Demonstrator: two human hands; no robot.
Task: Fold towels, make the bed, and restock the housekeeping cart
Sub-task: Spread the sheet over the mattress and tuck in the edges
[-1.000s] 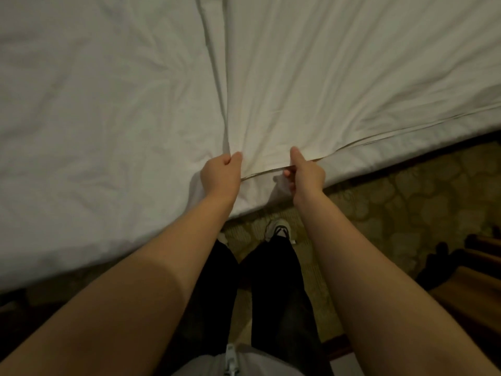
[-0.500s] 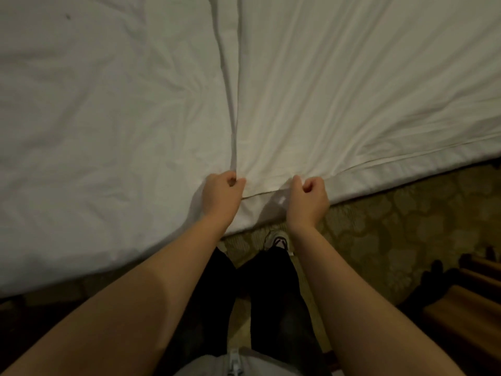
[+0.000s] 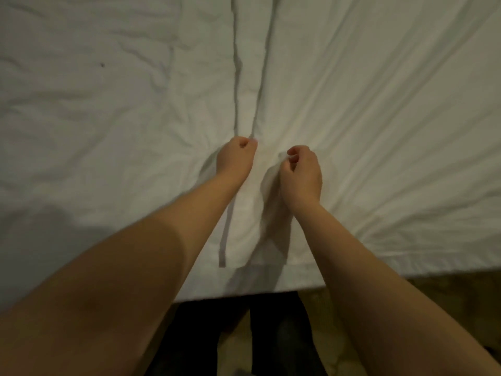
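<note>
View from above, looking down at a person's two bare forearms reaching out over a bed. A white sheet (image 3: 379, 104) covers the bed and fills most of the view, wrinkled on the left and pulled into long straight creases on the right.

The left hand (image 3: 235, 158) is curled into a loose fist, knuckles up, and grips the sheet where two long folds (image 3: 244, 77) running down from the top of the view come together. The right hand (image 3: 302, 175) sits just beside it, not touching it. Its fingers are bent, and the thumb and fingertips pinch a small raised tuft of the sheet.

A narrow white strip (image 3: 224, 240) of cloth lies flat on the sheet below the left wrist, pointing toward the person.

The sheet's stitched hem (image 3: 406, 263) runs along the near edge of the bed. Below that edge are dark trousers (image 3: 279, 335) and a patch of patterned carpet (image 3: 447, 308) to the right, both dim.
</note>
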